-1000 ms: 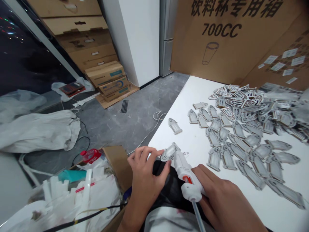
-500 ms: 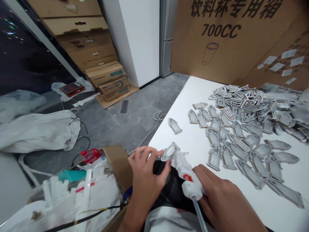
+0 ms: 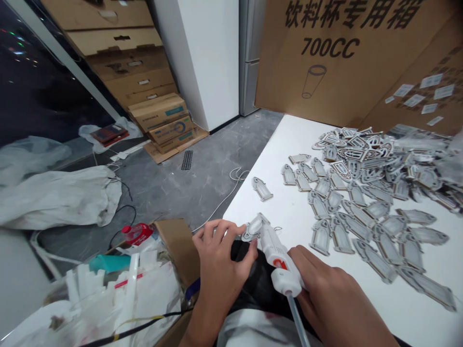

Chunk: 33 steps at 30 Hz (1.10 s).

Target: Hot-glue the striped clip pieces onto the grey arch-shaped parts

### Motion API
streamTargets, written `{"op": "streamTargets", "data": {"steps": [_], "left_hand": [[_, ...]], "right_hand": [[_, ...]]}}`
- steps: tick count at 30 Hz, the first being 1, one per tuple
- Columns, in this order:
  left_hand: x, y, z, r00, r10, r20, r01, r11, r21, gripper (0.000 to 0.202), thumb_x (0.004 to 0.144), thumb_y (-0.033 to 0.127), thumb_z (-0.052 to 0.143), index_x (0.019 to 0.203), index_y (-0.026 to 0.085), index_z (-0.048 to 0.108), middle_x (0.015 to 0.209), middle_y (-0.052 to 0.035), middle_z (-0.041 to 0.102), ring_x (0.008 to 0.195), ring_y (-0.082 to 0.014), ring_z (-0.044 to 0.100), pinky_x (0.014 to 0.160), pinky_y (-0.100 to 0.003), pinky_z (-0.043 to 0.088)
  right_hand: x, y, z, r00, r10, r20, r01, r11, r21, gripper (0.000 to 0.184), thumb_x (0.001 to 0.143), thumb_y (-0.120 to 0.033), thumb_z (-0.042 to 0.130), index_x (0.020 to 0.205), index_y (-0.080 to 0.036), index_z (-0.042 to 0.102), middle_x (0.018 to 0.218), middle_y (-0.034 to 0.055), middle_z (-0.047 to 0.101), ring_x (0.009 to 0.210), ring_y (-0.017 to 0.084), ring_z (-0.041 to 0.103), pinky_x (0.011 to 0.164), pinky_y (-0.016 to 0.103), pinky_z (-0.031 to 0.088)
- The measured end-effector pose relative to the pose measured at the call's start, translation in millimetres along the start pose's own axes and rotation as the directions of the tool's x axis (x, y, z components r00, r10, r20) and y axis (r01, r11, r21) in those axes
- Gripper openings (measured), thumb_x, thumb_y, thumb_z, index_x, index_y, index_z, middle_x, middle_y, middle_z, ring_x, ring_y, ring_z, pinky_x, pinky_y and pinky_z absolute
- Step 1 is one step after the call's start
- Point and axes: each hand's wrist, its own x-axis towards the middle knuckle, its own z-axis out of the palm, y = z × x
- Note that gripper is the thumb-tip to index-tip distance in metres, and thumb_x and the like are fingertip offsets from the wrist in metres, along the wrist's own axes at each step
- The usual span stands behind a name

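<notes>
My right hand (image 3: pixel 321 284) is wrapped round a white hot glue gun (image 3: pixel 277 250), a clear glue stick (image 3: pixel 298 320) running out of its back end. The gun's nozzle end is over a small arched, window-shaped piece (image 3: pixel 256 225) at the near table edge, and hides part of it. With thumb and index finger, my left hand (image 3: pixel 220 260) pinches the near end of that piece; the exact contact is partly hidden. A similar arched piece (image 3: pixel 262 189) lies alone farther up the white table (image 3: pixel 289 212).
Several more arched pieces (image 3: pixel 321 236) are spread on the right, with a heap (image 3: pixel 365 149) behind them. Large cardboard boxes (image 3: pixel 336 82) stand at the back. An open carton of scraps (image 3: pixel 177 250) is at my left. A white cord (image 3: pixel 220 205) lies on the floor.
The glue gun has shifted very slightly left at its back end. Both hands keep nearly the same place, and the arched piece stays put.
</notes>
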Motion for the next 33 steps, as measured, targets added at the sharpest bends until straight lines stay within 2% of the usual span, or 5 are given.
{"op": "streamTargets", "data": {"steps": [5, 15, 33], "left_hand": [[-2.0, 3.5, 2.0, 0.999, -0.019, -0.034, 0.019, 1.000, -0.012, 0.015, 0.089, 0.024, 0.080, 0.101, 0.027, 0.071, 0.101, -0.0013, 0.075, 0.106, -0.0279, 0.064, 0.098, -0.048, 0.036], [-0.5, 5.3, 2.4, 0.999, -0.022, -0.047, 0.022, 1.000, 0.002, 0.013, 0.089, 0.025, 0.079, 0.099, 0.027, 0.072, 0.100, -0.0021, 0.076, 0.105, -0.0290, 0.065, 0.095, -0.048, 0.037], [-0.9, 2.1, 1.8, 1.000, -0.014, -0.021, 0.014, 1.000, -0.006, 0.012, 0.091, 0.026, 0.078, 0.100, 0.027, 0.071, 0.101, -0.0017, 0.075, 0.108, -0.0284, 0.063, 0.097, -0.047, 0.037]], "right_hand": [[-1.8, -1.0, 1.7, 1.000, 0.011, 0.001, -0.011, 1.000, -0.002, 0.025, 0.091, -0.007, 0.043, 0.096, -0.031, 0.040, 0.081, -0.0007, 0.066, 0.052, 0.027, 0.072, 0.045, 0.034, 0.033], [-1.0, 1.5, -0.2, 1.000, 0.007, -0.008, -0.007, 1.000, 0.025, 0.024, 0.089, -0.007, 0.044, 0.095, -0.031, 0.044, 0.078, -0.0012, 0.066, 0.050, 0.025, 0.071, 0.044, 0.033, 0.036], [-7.0, 6.3, 3.7, 0.994, 0.051, 0.097, -0.058, 0.996, 0.069, 0.022, 0.092, -0.008, 0.048, 0.096, -0.030, 0.046, 0.084, -0.0015, 0.069, 0.057, 0.024, 0.071, 0.049, 0.032, 0.038]]}}
